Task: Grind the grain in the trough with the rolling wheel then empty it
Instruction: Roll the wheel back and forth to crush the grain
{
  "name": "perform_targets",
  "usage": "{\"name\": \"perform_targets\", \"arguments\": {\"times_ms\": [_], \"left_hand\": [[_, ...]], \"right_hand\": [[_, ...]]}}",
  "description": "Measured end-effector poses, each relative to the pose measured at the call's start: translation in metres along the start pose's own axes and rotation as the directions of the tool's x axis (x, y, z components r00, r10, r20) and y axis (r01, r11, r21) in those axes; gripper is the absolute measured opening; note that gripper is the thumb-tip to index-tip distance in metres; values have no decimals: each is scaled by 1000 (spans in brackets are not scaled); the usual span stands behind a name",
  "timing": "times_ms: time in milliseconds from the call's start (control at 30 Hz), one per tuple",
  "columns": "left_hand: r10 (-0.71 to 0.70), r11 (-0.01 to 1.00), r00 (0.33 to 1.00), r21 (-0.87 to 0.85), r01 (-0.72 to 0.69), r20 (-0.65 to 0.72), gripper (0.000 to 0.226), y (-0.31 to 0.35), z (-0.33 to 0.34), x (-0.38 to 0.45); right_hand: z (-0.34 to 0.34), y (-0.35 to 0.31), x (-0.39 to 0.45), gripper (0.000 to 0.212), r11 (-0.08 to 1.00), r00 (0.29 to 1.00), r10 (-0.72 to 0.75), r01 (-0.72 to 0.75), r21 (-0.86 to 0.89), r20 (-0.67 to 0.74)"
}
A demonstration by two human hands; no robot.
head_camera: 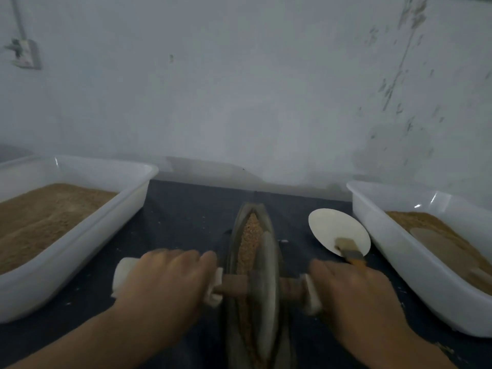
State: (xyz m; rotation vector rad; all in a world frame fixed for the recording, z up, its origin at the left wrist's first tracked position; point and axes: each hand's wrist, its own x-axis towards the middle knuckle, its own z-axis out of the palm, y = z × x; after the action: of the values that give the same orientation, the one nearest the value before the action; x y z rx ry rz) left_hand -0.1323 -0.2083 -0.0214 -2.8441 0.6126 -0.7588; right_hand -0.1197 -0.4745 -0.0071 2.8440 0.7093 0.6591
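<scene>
**Both hands on the wheel, grain sitting in the trough**

Closest to the camera are the two forearms reaching in. The left hand (170, 275) has its fingers wrapped over the cloth-padded left end of the axle (234, 284), and the right hand (351, 286) grips the padded right end the same way, though it's blurry so I can't make out every finger.

Between them the rolling wheel (267, 283) stands upright in the trough (231, 251), a long dark boat-shaped thing on the dark table (181, 209). The grain (249, 241) lies in the groove, showing just beyond the wheel.

Further back on the right there's a white dish (330, 225) with a brush (348, 251) lying on it. White tubs of brown meal sit on both sides: left tub (127, 198), right tub (372, 209). Behind everything is a scuffed pale wall (253, 89).
</scene>
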Motion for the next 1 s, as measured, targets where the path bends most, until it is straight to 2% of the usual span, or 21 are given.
{"name": "perform_targets", "arguments": {"times_ms": [33,100,200,300,333,433,533,700,767,833,900,1000], "left_hand": [[45,999,998,4,-45,-44,50,2,-5,-4],[22,999,1000,32,-22,12,48,3,-8,1],[-102,987,988,134,86,115,33,-5,9,32],[-152,980,984,143,137,98,25,-23,36,73],[-161,978,982,146,146,97,24,-28,42,84],[-175,974,982,157,162,73,24,-32,49,105],[-165,973,985,173,154,55,25,-23,40,89],[-128,991,990,49,125,54,41,-3,15,18],[-29,998,1000,64,29,4,60,1,4,0],[5,999,1000,32,-4,-27,73,0,-3,1],[-24,999,999,35,23,32,61,-2,6,11],[-175,983,982,60,171,72,31,-15,34,45]], "right_hand": [[-1,1,-4,54,999,999,18,-16,-40,35],[8,3,-2,51,998,996,32,-27,-65,82],[29,11,14,54,1000,1000,21,-21,17,2],[54,26,53,34,997,995,70,-72,-31,-68],[60,31,67,28,993,993,108,-110,-30,-47],[71,35,89,24,982,982,184,-185,-35,-43],[60,28,71,24,985,985,170,-170,10,-13],[23,9,4,53,999,987,-40,39,-12,-155],[15,5,-8,57,998,985,-56,54,-19,-165],[15,7,-7,56,999,988,-50,48,-20,-149],[22,10,3,50,999,993,-51,50,-20,-107],[39,18,39,31,997,999,4,-7,-72,-49]]}}
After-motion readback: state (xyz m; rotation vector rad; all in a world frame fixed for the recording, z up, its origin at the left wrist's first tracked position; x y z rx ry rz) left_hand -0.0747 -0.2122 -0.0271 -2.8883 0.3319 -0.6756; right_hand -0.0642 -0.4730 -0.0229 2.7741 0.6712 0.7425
